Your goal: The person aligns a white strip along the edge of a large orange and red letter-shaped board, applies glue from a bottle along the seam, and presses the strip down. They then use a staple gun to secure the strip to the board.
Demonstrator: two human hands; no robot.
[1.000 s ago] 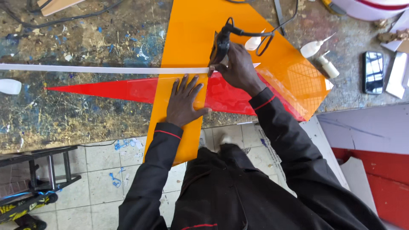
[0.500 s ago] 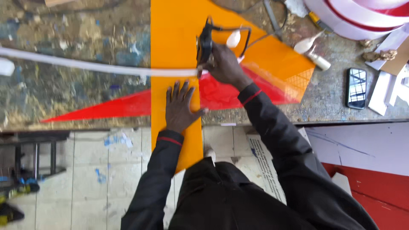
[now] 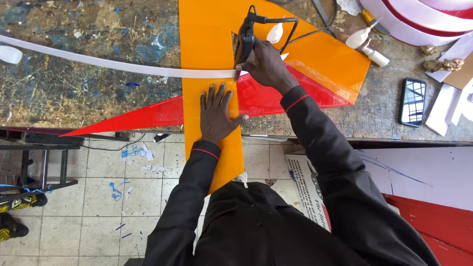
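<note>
Right hand wrapped tight around black corded tool, its tip on white strip end over orange sheet, left hand spread flat on the sheet just below, red sheet beneath, paint-stained surface, hands placed as half a second before, view shifted.

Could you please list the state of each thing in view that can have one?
Left hand: flat, fingers spread, pressing the orange sheet.
Right hand: closed round the black corded tool.
White strip: lying across the bench, one end at the tool.
Red sheet: lying flat.
Phone: face up, screen dark.
White bottle: lying on its side.
</note>
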